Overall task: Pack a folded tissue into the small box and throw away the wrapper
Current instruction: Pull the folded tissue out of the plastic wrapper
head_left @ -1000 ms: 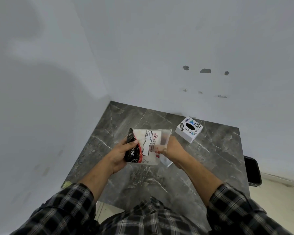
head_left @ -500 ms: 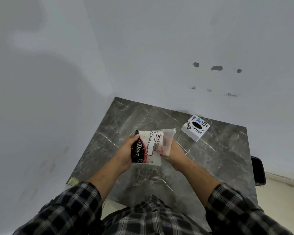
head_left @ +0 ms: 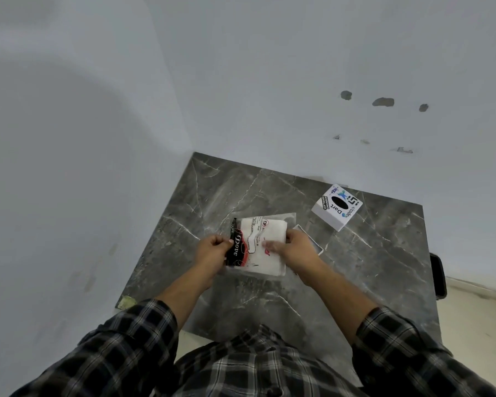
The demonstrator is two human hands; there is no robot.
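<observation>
Grey marble table (head_left: 370,267) – white small box (head_left: 337,206) near far-right edge; flat card (head_left: 312,244) just beside pack.

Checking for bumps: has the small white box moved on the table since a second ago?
No. The small white box sits at the same spot near the marble table's far right edge; only the camera shifted.

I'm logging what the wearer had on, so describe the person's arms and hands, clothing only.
Both arms wear a black, grey and white plaid shirt, the sleeves pushed up to about the elbow: left sleeve, right sleeve. The forearms below are bare. The left hand and right hand show no gloves; no watch or ring is visible. The same plaid covers the torso.
</observation>
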